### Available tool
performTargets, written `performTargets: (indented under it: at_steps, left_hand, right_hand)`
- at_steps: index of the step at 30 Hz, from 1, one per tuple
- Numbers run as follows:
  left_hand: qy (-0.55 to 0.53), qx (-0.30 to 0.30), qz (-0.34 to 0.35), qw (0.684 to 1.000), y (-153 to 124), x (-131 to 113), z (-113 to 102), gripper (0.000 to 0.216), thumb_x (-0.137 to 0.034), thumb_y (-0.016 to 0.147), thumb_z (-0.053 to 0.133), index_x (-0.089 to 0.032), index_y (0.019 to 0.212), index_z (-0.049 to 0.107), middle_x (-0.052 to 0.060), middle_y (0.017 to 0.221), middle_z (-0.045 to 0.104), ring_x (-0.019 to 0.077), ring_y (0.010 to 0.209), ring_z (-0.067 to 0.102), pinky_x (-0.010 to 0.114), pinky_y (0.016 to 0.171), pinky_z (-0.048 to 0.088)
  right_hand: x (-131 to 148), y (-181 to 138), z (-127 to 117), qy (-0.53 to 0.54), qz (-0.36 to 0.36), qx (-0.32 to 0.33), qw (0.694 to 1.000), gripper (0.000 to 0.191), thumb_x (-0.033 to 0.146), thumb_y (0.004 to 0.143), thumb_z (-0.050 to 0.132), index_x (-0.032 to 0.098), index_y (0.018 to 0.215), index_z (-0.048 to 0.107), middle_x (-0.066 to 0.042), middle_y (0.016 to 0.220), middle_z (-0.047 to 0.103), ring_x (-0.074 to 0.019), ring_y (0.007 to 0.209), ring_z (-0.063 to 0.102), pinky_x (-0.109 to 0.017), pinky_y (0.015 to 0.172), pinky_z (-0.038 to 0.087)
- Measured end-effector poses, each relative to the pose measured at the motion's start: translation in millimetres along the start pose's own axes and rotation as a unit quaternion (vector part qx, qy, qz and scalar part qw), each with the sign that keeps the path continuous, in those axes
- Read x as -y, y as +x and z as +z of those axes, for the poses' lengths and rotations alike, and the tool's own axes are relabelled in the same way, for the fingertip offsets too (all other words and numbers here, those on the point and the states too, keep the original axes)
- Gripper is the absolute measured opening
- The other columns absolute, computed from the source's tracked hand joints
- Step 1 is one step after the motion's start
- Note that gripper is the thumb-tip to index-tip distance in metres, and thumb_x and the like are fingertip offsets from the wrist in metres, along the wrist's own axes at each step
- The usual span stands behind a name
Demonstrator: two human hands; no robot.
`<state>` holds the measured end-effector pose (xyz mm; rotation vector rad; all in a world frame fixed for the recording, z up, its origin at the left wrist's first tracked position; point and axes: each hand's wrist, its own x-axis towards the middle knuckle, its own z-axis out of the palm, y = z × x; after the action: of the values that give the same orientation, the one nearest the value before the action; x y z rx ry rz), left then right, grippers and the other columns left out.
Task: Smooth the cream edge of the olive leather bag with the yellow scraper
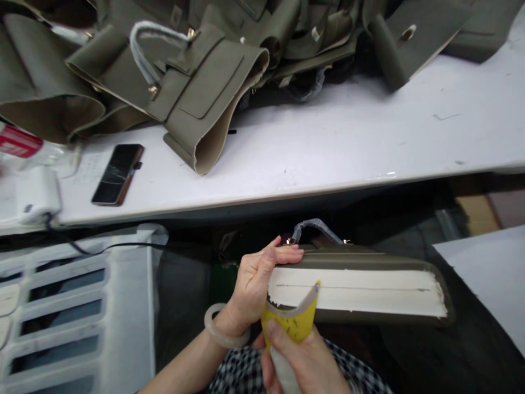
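An olive handbag [361, 262] lies on its side over my lap, its pale cream underside [361, 293] facing me and a wrapped handle [315, 225] poking up behind. My left hand [254, 287], with a pale bangle on the wrist, grips the bag's left end, fingers curled over the top edge. My right hand [303, 353] is closed round a yellow-headed tool [293, 320]. The tool's curved tip rests against the cream surface near its left end.
A white worktable [348, 148] runs across in front of me, piled at the back with several olive bag parts [197, 93]. A dark phone [118, 173] and a white device [36, 194] lie at its left. A white slatted rack [61, 306] stands lower left.
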<state>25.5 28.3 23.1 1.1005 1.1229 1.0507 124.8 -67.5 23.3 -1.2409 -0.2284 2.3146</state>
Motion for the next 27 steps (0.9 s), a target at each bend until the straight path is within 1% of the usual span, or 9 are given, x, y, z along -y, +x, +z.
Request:
performTargets:
  at_steps: [7, 13, 17, 20, 23, 25, 27]
  left_hand:
    - [-0.006, -0.011, -0.022, 1.000, -1.8, -1.5, 0.3, 0.049, -0.040, 0.102, 0.037, -0.021, 0.088, 0.079, 0.004, 0.097, 0.079, 0.0227, 0.099, 0.072, 0.045, 0.116, 0.034]
    - [-0.001, -0.038, -0.039, 0.999, -1.1, -2.0, 4.4, 0.050, -0.040, 0.102, 0.038, -0.020, 0.081, 0.079, 0.004, 0.089, 0.079, 0.0240, 0.093, 0.073, 0.047, 0.114, 0.036]
    - [0.047, -0.042, -0.027, 0.998, 0.8, -2.1, 4.5, 0.042, -0.037, 0.100, 0.044, -0.022, 0.082, 0.079, 0.003, 0.090, 0.079, 0.0231, 0.091, 0.074, 0.046, 0.109, 0.042]
    - [0.098, -0.044, -0.007, 0.994, 3.8, -3.7, 4.3, 0.036, -0.038, 0.098, 0.050, -0.023, 0.083, 0.079, 0.002, 0.090, 0.079, 0.0218, 0.087, 0.074, 0.044, 0.105, 0.046]
    - [0.116, -0.039, 0.007, 0.992, 6.7, -5.8, 5.2, 0.035, -0.042, 0.096, 0.052, -0.022, 0.084, 0.079, 0.003, 0.090, 0.079, 0.0209, 0.086, 0.073, 0.044, 0.108, 0.043]
    - [0.084, -0.029, -0.010, 0.996, 7.0, -6.6, 4.9, 0.040, -0.046, 0.097, 0.049, -0.020, 0.088, 0.078, 0.005, 0.093, 0.079, 0.0218, 0.089, 0.072, 0.044, 0.110, 0.040]
    - [-0.002, -0.010, -0.050, 0.999, 4.2, -6.2, 1.5, 0.047, -0.049, 0.099, 0.041, -0.018, 0.100, 0.075, 0.008, 0.102, 0.078, 0.0249, 0.099, 0.070, 0.046, 0.108, 0.042]
  right_hand:
    - [14.0, -7.2, 0.5, -0.010, 0.036, -0.002, 0.999, 0.063, 0.073, 0.072, 0.067, 0.011, 0.081, 0.064, 0.000, 0.051, 0.059, -0.0073, 0.037, 0.046, -0.018, 0.040, 0.034]
    - [11.3, -3.5, -3.0, -0.006, 0.046, 0.001, 0.999, 0.065, 0.075, 0.068, 0.069, 0.012, 0.079, 0.065, -0.001, 0.048, 0.059, -0.0084, 0.036, 0.047, -0.019, 0.038, 0.034]
    - [10.3, 0.1, -2.5, 0.007, 0.034, -0.016, 0.999, 0.062, 0.073, 0.069, 0.070, 0.012, 0.077, 0.064, -0.001, 0.048, 0.060, -0.0083, 0.036, 0.048, -0.018, 0.038, 0.036]
    - [8.7, 5.5, 0.6, 0.020, 0.018, -0.029, 0.999, 0.062, 0.074, 0.066, 0.072, 0.012, 0.072, 0.062, 0.000, 0.044, 0.058, -0.0083, 0.031, 0.046, -0.018, 0.034, 0.034]
    - [5.4, 10.2, 3.6, 0.041, -0.005, -0.042, 0.998, 0.062, 0.073, 0.065, 0.073, 0.013, 0.070, 0.061, 0.001, 0.040, 0.054, -0.0085, 0.028, 0.042, -0.018, 0.030, 0.032]
    - [3.9, 8.8, 3.9, 0.058, -0.016, -0.039, 0.997, 0.061, 0.071, 0.066, 0.073, 0.011, 0.074, 0.063, 0.001, 0.042, 0.055, -0.0086, 0.029, 0.044, -0.019, 0.032, 0.037]
    - [4.1, 2.1, 1.9, 0.070, -0.018, -0.026, 0.997, 0.062, 0.071, 0.067, 0.073, 0.010, 0.078, 0.065, 0.001, 0.045, 0.056, -0.0086, 0.031, 0.045, -0.021, 0.034, 0.041]
